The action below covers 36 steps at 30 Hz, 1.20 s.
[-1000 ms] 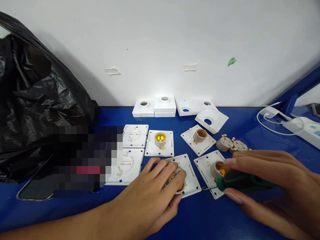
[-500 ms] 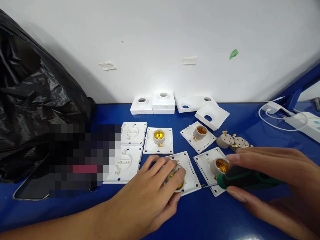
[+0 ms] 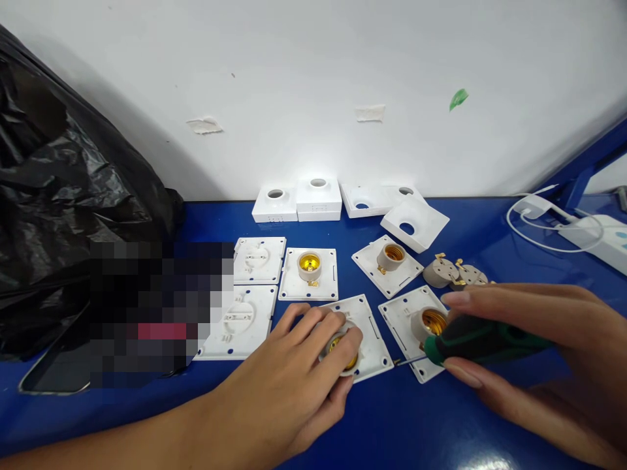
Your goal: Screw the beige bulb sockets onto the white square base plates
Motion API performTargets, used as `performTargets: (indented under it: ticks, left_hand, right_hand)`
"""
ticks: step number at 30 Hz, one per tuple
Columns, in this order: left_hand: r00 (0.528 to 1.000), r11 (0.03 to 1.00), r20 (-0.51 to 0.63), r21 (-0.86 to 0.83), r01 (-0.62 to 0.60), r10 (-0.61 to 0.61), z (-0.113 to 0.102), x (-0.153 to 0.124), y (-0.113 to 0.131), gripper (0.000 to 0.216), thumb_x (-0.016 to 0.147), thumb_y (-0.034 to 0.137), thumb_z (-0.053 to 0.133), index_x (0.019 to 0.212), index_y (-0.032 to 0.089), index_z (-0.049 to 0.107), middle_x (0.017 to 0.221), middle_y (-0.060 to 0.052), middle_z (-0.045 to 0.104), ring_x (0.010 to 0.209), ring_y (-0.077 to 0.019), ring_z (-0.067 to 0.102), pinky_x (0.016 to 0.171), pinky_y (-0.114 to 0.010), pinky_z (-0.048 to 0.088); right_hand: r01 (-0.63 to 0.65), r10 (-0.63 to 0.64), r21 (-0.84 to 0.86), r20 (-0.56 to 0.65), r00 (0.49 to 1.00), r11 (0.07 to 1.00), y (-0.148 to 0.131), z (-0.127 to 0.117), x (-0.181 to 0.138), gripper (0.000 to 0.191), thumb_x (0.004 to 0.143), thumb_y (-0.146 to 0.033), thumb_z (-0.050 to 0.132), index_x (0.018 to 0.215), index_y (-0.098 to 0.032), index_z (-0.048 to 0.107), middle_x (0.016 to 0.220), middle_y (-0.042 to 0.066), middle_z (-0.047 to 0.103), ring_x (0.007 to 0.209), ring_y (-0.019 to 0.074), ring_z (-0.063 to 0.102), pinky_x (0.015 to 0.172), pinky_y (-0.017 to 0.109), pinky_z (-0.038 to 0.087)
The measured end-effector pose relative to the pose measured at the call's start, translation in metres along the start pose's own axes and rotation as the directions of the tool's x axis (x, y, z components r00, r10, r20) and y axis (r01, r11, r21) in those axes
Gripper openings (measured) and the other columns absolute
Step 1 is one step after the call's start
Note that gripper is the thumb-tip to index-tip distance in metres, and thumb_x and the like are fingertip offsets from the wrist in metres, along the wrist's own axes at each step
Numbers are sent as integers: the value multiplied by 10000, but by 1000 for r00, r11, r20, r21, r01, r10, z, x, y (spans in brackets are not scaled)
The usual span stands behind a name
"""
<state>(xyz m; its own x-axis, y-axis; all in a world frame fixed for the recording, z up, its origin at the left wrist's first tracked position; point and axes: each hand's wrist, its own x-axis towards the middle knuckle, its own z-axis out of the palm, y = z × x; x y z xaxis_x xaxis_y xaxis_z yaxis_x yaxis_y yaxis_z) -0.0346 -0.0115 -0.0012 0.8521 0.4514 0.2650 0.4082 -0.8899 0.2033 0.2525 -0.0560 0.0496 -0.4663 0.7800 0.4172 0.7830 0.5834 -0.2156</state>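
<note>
White plastic probably slides easily on this smooth blue worktop, so the holding matters as much as the turning. Your left hand is curled over the brass-lined socket of the nearest base plate, with the fingertips wrapped around its rim and the palm low. Press straight down through it so the plate sits flat near the front edge and cannot spin.

Your right hand grips the green-and-black screwdriver between thumb and fingers. The thin shaft lies almost level, and its tip is at the plate's right corner, just beside a small brass part there. Whether the tip is seated in a screw head is too small to tell, so feel for the bite before you turn.

Keep the shaft in line with the screw. Push gently along it and roll the handle with your fingertips rather than your wrist.

The neighbouring plate lies just under the shaft, its own socket touching your fingers. A slip could knock it, so hold your knuckles clear of it.
</note>
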Motion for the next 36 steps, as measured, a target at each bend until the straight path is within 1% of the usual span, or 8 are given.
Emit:
performTargets:
  ticks: [4,7,10,13,20,25,29,36]
  left_hand:
    - [1000,1000,1,1,-1,1,0,-1,1,270,1126,204,383,1312,121,560,1223,-124,650,1168,-306,579,1023,-480,428]
    - [1000,1000,-7,8,1,-1,0,1,1,271,1128,204,385,1316,121,560,1225,-124,650,1173,-305,580,1027,-479,425]
    - [1000,1000,-6,7,-1,1,0,2,0,267,1115,200,417,1327,121,559,1229,-128,653,1170,-308,589,1027,-477,434]
    - [1000,1000,-2,2,-3,3,0,1,-1,254,1093,196,460,1316,128,563,1217,-129,662,1163,-308,602,1025,-472,449]
    - [1000,1000,-4,2,6,-6,-1,1,0,252,1063,184,521,1307,137,569,1211,-127,670,1160,-306,614,1020,-461,466]
    - [1000,1000,-3,-4,-7,7,0,1,1,248,1091,191,462,1306,130,568,1213,-128,663,1165,-307,604,1023,-467,447]
    - [1000,1000,-7,7,-1,1,0,1,1,259,1106,190,423,1315,126,563,1218,-127,660,1160,-303,595,1027,-468,432]
    - [1000,1000,-7,12,12,-12,-2,4,2,253,1065,183,520,1307,130,573,1182,-117,667,1088,-296,625,989,-456,458]
  right_hand:
    - [-8,7,-8,-2,1000,1000,2,1,-1,329,1016,-435,632,1331,-346,600,1133,-41,820,900,257,829,836,387,691]
    - [8,-8,-20,-24,1000,1000,4,1,-2,328,1019,-456,625,1325,-337,612,1130,-41,818,878,246,827,824,362,691]
    - [23,-24,-20,-23,999,1000,5,0,-3,326,1026,-451,616,1325,-322,607,1157,-41,814,893,234,825,828,338,689]
    - [12,-12,-18,6,1000,1000,3,-1,-3,316,1032,-440,603,1324,-321,583,1181,-40,813,916,242,826,846,364,694]
    - [-5,5,-11,-3,1000,1000,3,0,-4,348,1004,-450,652,1330,-343,595,1151,-45,816,910,258,832,845,382,695]
    - [-21,21,-6,8,1000,1000,5,3,-4,376,1010,-502,631,1351,-349,589,1181,-41,808,930,260,828,875,392,690]
    - [-12,13,-2,25,1000,1000,3,2,-3,351,1018,-450,634,1345,-337,573,1171,-44,811,898,244,828,852,373,691]
    - [29,-29,21,9,1000,999,3,-5,-1,327,1017,-414,651,1326,-320,600,1171,-30,814,869,231,818,857,357,683]
